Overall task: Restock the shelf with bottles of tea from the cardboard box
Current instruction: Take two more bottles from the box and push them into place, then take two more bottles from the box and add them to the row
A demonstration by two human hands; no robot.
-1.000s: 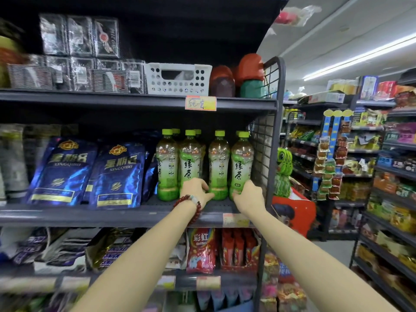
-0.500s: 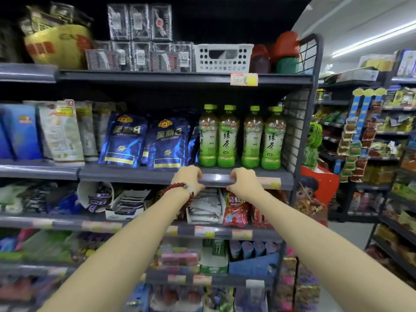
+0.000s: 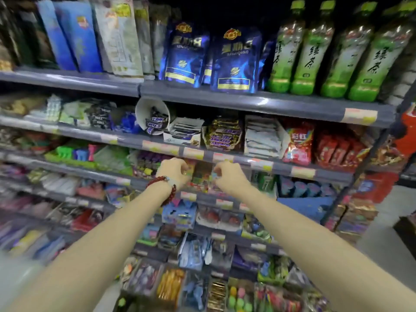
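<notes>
At the upper right of the frame your four tea bottles [image 3: 337,50], green-labelled with green caps, stand upright in a row on the shelf [image 3: 247,102], while mid-frame below them your left hand [image 3: 174,172] and right hand [image 3: 229,177] hang loosely curled, holding nothing.

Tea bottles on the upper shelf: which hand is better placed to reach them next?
Right, marginally. The right hand hangs nearer the tea bottles at the shelf's right end; the left hand sits further left. Both hold nothing, and no box is in view.
</notes>
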